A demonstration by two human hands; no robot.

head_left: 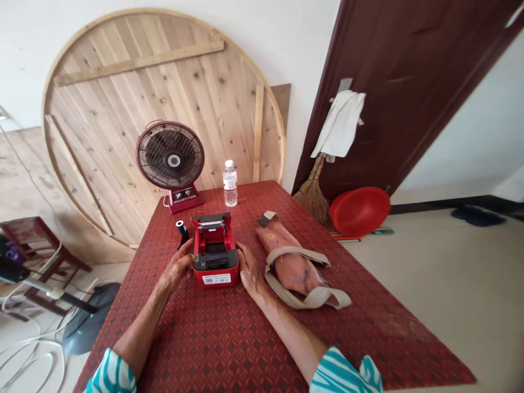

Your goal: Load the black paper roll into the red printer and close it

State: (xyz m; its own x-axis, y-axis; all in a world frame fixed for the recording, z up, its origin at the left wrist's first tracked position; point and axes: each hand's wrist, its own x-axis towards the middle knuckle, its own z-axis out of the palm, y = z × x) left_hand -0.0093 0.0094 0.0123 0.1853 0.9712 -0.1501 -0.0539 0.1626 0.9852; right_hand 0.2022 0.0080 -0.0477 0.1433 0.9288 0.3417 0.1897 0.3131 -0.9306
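A red and black label printer (224, 277) rests on the patterned red table (196, 338), its lid raised at the back and a black roll or ribbon visible inside. My left hand (179, 267) grips the printer's left side, and my right hand (250, 270) presses against its right side, so it sits between both palms. A white label with a printed code is on the front. Just behind my left hand stands a small black roll (180, 229) with a pale core, a dark strip trailing from it. Right of my right hand lies a reddish pouch (290, 256) with a beige strap.
Toward the table's back are a maroon fan (174, 158) and a water bottle (230, 184). A large round wooden board (221, 103) leans on the wall. Right of the table are a straw broom (314, 191) and red basins (362, 210). A chair (41, 251) and cables are on the left.
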